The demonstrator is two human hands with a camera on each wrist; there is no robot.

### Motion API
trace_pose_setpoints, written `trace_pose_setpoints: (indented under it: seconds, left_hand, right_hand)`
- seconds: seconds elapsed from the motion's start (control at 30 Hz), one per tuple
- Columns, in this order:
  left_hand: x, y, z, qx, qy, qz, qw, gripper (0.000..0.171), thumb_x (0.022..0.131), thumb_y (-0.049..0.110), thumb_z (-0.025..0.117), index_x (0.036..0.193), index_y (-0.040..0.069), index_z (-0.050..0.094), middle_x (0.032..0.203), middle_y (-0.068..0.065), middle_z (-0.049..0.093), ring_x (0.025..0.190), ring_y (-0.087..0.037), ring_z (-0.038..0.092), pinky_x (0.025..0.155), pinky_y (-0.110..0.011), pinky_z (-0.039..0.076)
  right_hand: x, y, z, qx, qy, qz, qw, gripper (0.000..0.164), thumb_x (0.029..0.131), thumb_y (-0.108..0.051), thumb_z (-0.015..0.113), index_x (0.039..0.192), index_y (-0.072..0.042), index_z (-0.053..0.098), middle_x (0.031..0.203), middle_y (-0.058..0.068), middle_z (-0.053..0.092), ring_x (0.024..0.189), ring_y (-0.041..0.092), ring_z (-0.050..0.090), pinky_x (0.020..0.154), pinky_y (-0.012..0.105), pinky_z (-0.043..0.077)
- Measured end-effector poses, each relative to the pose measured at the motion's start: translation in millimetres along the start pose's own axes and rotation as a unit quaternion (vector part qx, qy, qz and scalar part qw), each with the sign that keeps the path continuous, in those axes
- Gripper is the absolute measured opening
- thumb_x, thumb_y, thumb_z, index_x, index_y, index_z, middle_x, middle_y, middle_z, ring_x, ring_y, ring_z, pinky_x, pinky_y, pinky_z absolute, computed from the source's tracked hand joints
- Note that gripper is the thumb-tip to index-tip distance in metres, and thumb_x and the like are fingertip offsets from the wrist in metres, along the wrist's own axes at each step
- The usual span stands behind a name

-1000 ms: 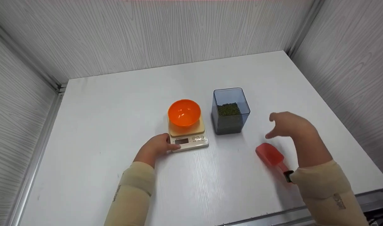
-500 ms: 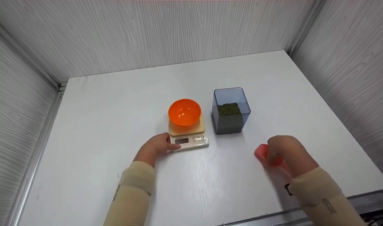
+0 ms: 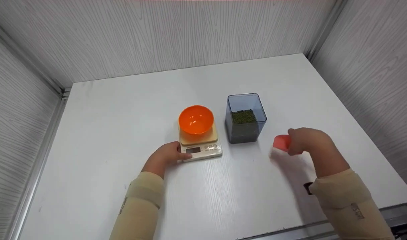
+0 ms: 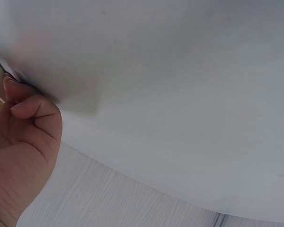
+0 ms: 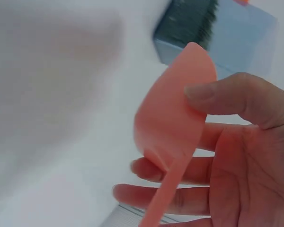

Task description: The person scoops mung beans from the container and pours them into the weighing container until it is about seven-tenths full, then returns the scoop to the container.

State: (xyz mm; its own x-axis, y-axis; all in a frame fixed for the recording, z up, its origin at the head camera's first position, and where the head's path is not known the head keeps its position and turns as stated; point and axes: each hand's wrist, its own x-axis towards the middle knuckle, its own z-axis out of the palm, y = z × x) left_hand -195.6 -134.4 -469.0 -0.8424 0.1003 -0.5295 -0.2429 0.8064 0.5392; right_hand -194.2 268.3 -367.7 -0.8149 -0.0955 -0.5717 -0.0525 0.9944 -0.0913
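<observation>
My left hand point(image 3: 168, 154) holds the front left corner of a kitchen scale point(image 3: 210, 154), its thumb on the front edge by the display. In the left wrist view, curled fingers point(image 4: 31, 106) meet the scale's edge. On the scale's platform sits an orange bowl point(image 3: 195, 120) with nothing visible in it. My right hand point(image 3: 307, 141) pinches a red scoop point(image 3: 281, 142) by its bowl, raised over the table. The right wrist view shows the thumb point(image 5: 201, 92) pressed on the scoop, fingers behind it and the handle pointing back toward the wrist.
Between the scale and my right hand stands a clear bluish container point(image 3: 245, 130), partly filled with small green beans point(image 3: 243, 116). The white table point(image 3: 133, 106) is walled in at the back and sides by pale wood-grain panels point(image 3: 190, 33).
My right hand came down onto the scoop, took hold of it and lifted it off the table. The left hand, scale, bowl and container stayed in place.
</observation>
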Motion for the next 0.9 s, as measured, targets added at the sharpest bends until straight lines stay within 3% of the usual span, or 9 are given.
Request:
trace_pose_setpoints:
  seconds: [0.23,0.43,0.57,0.9]
  left_hand:
    - [-1.9,0.0,-0.1,-0.012,-0.002,-0.001,0.9999,0.060,0.073,0.049,0.071,0.118,0.015,0.053,0.111,-0.004,0.055,0.103,-0.025,0.047,0.099,-0.045,0.032]
    - [-4.3,2.3,-0.4,-0.019,-0.001,-0.005,0.9998,0.062,0.073,0.049,0.071,0.121,0.015,0.052,0.114,-0.004,0.055,0.104,-0.026,0.047,0.100,-0.046,0.031]
    - [-5.1,2.6,0.7,-0.019,0.003,-0.012,0.9997,0.061,0.072,0.048,0.072,0.120,0.015,0.052,0.113,-0.004,0.055,0.103,-0.026,0.047,0.099,-0.046,0.031]
    - [-6.5,4.4,0.4,-0.008,0.005,-0.005,0.9999,0.057,0.075,0.047,0.070,0.117,0.013,0.053,0.110,-0.005,0.056,0.101,-0.025,0.047,0.097,-0.045,0.034]
  right_hand:
    - [-16.6,-15.3,-56.5,-0.007,0.105,-0.023,0.994,0.060,0.075,-0.015,0.068,0.124,0.003,0.038,0.097,0.021,0.052,0.085,0.036,0.049,0.065,0.046,0.042]
    - [-27.7,-47.1,-91.7,-0.070,0.199,-0.044,0.976,0.056,0.073,-0.015,0.066,0.121,0.001,0.041,0.097,0.022,0.051,0.082,0.036,0.051,0.061,0.047,0.042]
    - [-23.8,-72.5,-97.1,-0.114,0.227,-0.064,0.965,0.055,0.072,-0.015,0.065,0.121,-0.002,0.044,0.098,0.021,0.052,0.082,0.036,0.053,0.061,0.048,0.043]
    - [6.8,-109.5,-81.6,-0.236,0.220,-0.092,0.942,0.053,0.068,-0.014,0.073,0.116,-0.006,0.052,0.096,0.018,0.061,0.086,0.036,0.055,0.077,0.053,0.040]
